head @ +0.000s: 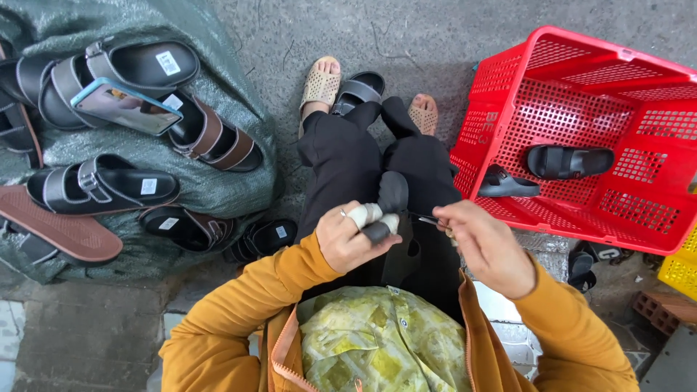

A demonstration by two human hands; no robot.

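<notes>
My left hand (352, 236) grips a black sandal piece (392, 194) over my lap, with white wrapping on two fingers. My right hand (483, 243) pinches a small thin dark tool (427, 218) whose tip points at the black piece. Both hands are close together above my black trousers. I sit with my feet in beige perforated sandals (320, 85) on the concrete.
A red plastic basket (581, 87) at right holds two black sandals (570, 161). At left, several black and brown sandals (102, 184) and a phone (127, 107) lie on a green tarp (210, 43). One dark sandal (357, 91) lies between my feet. A yellow crate (681, 270) is at far right.
</notes>
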